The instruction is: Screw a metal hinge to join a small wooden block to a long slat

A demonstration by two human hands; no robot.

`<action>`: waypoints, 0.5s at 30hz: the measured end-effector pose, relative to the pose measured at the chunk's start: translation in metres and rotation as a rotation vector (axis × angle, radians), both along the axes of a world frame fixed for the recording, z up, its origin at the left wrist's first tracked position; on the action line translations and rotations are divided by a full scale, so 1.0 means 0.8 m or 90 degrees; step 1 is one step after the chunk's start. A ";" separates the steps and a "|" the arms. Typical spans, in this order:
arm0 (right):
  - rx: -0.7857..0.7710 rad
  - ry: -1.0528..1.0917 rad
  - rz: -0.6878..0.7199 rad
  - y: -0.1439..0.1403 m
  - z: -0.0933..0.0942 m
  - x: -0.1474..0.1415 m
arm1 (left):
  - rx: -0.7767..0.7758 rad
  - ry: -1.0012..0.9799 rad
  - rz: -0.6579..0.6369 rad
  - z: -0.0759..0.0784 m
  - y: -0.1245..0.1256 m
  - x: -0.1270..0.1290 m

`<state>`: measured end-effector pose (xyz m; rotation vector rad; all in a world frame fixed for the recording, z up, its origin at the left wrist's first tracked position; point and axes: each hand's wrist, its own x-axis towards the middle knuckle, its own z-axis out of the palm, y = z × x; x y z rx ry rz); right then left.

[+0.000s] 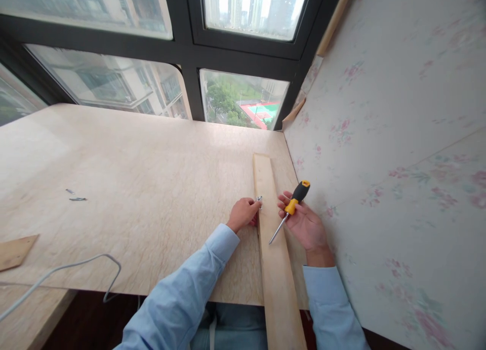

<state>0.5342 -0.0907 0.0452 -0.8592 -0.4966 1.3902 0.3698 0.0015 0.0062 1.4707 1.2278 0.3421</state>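
A long pale wooden board lies lengthwise on the marble-patterned counter, its near end jutting past the front edge. At the board's left edge my left hand is closed in a pinch on a small shiny metal piece, whose exact kind I cannot make out. Across the board, my right hand has its fingers curled around a screwdriver with a black and yellow handle. The screwdriver's shaft slants down to the left, its tip over the board. The palm is turned partly upward.
On the counter to the left lie a few small metal pieces, apparently screws. A thin wooden piece and a grey-white cable are at the lower left. A flowered wall rises close on the right; windows stand behind.
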 end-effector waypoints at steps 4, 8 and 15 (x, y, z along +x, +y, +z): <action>0.096 -0.094 -0.056 0.022 0.034 0.005 | -0.025 0.010 -0.004 -0.003 0.004 0.002; 0.199 -0.211 -0.101 0.055 0.062 0.007 | -0.064 -0.007 0.008 -0.002 0.005 0.002; 0.271 -0.320 -0.139 0.087 0.049 -0.007 | -0.057 0.001 0.019 -0.003 0.006 0.001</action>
